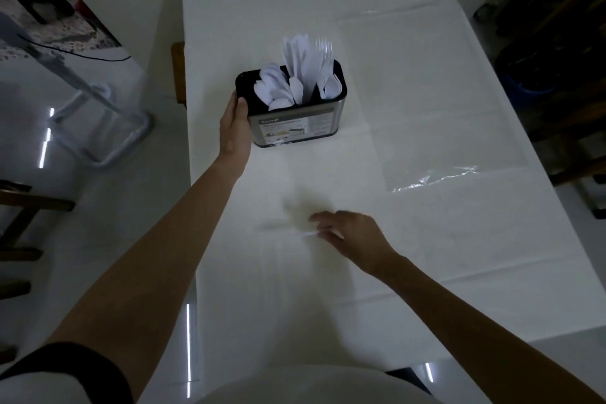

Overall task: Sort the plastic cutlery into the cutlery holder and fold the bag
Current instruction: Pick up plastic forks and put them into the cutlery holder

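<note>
At the fingertips of the right hand (354, 233), which is low over the white table (262, 305), lies one thin white piece (308, 234), straight like a stick, probably the handle of a last plastic utensil. The picture is blurred at this place, so I cannot tell if the fingers pinch it or only touch it, and I also cannot tell which kind of utensil it is. Ahead of this hand and to its left, the left hand (234, 123) grips the left end of the cutlery holder (295, 128), with the thumb on the near corner and the fingers going round the side. The holder is a box with rounded corners, a dull metal wall, a black rim and a paper label on the near face. Its compartments are full of matte white plastic: round spoons (273, 88) nearest to the left hand, flat long knives (296, 56) in the middle, and forks (324, 49) with thin tines at the far end, where some small spoon bowls also stand. Ahead and to the right of the right hand, the bag (426, 92) lies flat and unfolded, a thin clear film with shiny wrinkles at its near edge. I judge the sorting as almost finished, with this one piece not yet in the holder, and the folding of the bag not yet begun.
</note>
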`<state>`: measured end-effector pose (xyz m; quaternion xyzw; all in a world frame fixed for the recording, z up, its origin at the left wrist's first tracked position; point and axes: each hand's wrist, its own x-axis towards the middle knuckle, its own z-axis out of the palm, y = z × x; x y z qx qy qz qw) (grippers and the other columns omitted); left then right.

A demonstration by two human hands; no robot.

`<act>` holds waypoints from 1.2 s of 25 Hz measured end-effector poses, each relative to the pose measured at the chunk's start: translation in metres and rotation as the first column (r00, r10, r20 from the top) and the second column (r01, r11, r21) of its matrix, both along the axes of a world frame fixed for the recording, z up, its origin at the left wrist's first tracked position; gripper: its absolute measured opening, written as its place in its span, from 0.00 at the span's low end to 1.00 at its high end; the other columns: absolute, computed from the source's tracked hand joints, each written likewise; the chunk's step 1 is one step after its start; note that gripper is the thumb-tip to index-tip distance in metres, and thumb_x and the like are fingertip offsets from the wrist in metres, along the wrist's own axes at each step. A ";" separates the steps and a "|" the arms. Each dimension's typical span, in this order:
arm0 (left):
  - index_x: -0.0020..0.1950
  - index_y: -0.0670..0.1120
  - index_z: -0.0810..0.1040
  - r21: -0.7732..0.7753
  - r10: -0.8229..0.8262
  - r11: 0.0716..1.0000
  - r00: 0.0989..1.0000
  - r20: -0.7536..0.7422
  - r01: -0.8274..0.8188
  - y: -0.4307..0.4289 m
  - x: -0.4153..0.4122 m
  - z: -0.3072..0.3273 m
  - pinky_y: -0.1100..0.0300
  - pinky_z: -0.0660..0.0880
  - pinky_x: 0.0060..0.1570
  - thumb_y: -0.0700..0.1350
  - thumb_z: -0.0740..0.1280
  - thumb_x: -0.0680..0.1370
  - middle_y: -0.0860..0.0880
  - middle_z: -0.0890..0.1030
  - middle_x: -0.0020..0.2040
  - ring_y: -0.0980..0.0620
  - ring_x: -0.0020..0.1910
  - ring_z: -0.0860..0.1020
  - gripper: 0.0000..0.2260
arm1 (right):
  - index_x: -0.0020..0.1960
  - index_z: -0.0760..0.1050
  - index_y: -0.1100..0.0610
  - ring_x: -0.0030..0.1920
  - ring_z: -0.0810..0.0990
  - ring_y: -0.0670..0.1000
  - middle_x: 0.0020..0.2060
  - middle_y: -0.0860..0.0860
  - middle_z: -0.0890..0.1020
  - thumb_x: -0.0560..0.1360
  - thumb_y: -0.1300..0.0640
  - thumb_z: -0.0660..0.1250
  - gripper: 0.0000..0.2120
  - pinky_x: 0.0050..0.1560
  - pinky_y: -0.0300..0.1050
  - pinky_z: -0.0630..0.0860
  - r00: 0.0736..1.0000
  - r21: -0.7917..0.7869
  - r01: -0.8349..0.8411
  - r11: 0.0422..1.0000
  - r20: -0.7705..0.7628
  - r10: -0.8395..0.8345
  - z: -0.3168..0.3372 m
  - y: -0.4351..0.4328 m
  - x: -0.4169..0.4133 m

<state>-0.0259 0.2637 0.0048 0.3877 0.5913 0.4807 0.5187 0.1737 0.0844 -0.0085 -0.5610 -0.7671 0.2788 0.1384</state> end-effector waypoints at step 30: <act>0.73 0.46 0.66 0.029 0.034 0.999 0.997 0.063 -0.036 -0.007 0.006 0.006 0.65 0.69 0.64 0.46 0.55 0.82 0.49 0.72 0.69 0.55 0.67 0.71 0.18 | 0.34 0.76 0.58 0.39 0.76 0.54 0.29 0.49 0.76 0.72 0.51 0.66 0.13 0.45 0.44 0.65 0.977 0.428 0.127 0.895 0.099 -0.186 0.079 0.193 -0.001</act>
